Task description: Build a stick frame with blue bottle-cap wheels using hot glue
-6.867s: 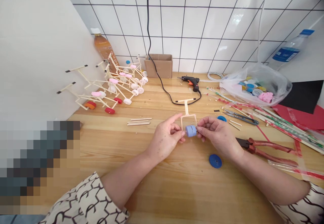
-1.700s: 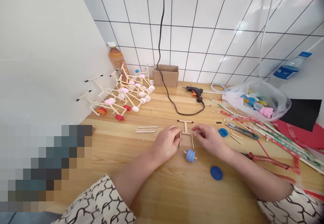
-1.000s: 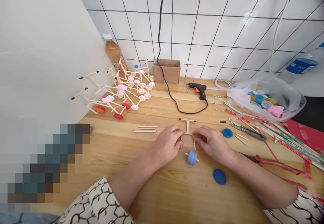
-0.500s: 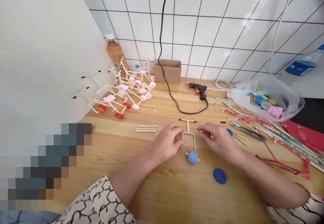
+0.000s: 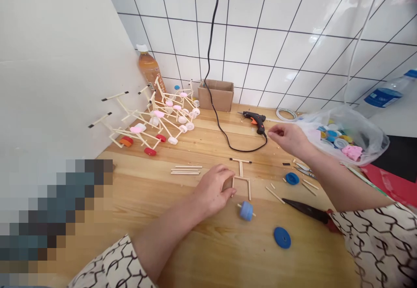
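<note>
A small wooden stick frame (image 5: 241, 176) lies flat on the wooden table (image 5: 208, 253). My left hand (image 5: 213, 191) rests beside it, fingers curled with the tips against the frame's left leg. Just below lies a light blue cap on a stick axle (image 5: 246, 211). My right hand (image 5: 287, 137) hovers above the table with fingers loosely apart and nothing in them, a short way from the black glue gun (image 5: 256, 119). A dark blue cap (image 5: 282, 237) and another blue cap (image 5: 292, 178) lie nearby.
Several finished stick models with cap wheels (image 5: 153, 120) stand at the back left by an orange drink bottle (image 5: 148, 68). A cardboard box (image 5: 216, 94), tape roll (image 5: 286, 114), bag of caps (image 5: 342, 130), pliers (image 5: 309, 212) and loose sticks (image 5: 186, 170) lie around.
My right hand has left the stick frame and moved up and back toward the glue gun. My left hand stays at the frame. The cap on its axle lies where it was.
</note>
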`<state>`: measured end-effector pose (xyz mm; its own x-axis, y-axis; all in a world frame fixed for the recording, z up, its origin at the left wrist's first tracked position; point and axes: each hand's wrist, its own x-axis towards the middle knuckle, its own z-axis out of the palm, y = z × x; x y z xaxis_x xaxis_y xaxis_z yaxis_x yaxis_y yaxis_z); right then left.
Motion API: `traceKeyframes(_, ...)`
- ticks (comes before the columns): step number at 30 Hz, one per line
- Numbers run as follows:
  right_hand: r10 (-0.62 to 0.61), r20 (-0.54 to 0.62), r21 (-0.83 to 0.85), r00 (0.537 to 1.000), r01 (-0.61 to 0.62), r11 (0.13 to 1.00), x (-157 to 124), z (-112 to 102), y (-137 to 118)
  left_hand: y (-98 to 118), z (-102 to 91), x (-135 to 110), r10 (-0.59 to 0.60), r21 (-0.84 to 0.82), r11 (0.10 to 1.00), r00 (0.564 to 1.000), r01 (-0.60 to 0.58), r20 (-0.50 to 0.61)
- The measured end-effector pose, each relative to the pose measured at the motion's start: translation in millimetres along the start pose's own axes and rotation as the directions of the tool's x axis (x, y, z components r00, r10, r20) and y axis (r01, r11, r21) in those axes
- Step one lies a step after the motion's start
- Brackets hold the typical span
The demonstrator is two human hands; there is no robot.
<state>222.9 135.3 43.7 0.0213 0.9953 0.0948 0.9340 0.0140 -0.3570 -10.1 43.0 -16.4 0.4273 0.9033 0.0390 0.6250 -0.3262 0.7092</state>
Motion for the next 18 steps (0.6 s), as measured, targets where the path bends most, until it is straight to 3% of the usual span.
traceKeyframes(3,0.093,-0.044,-0.046,0.995,-0.095,0.994,32,1,4,-1,0.8,0,-0.003,-0.014,1.000,1.000,0.003,-0.003)
traceKeyframes(7,0.179,0.000,-0.106,0.984,-0.178,0.978,70,18,6,-2,1.1,-1,0.000,-0.026,1.000,1.000,0.000,-0.010)
traceKeyframes(13,0.272,0.062,-0.148,0.960,-0.261,0.954,101,50,5,-3,0.3,-1,-0.007,-0.010,1.000,1.000,0.007,-0.011)
traceKeyframes(16,0.264,0.040,-0.117,0.964,-0.257,0.959,104,55,5,-2,-0.5,-1,-0.009,-0.002,1.000,1.000,0.008,-0.010)
traceKeyframes(18,0.179,0.018,-0.059,0.984,-0.177,0.982,103,53,5,-2,-0.9,-1,-0.013,-0.004,1.000,1.000,0.013,-0.005)
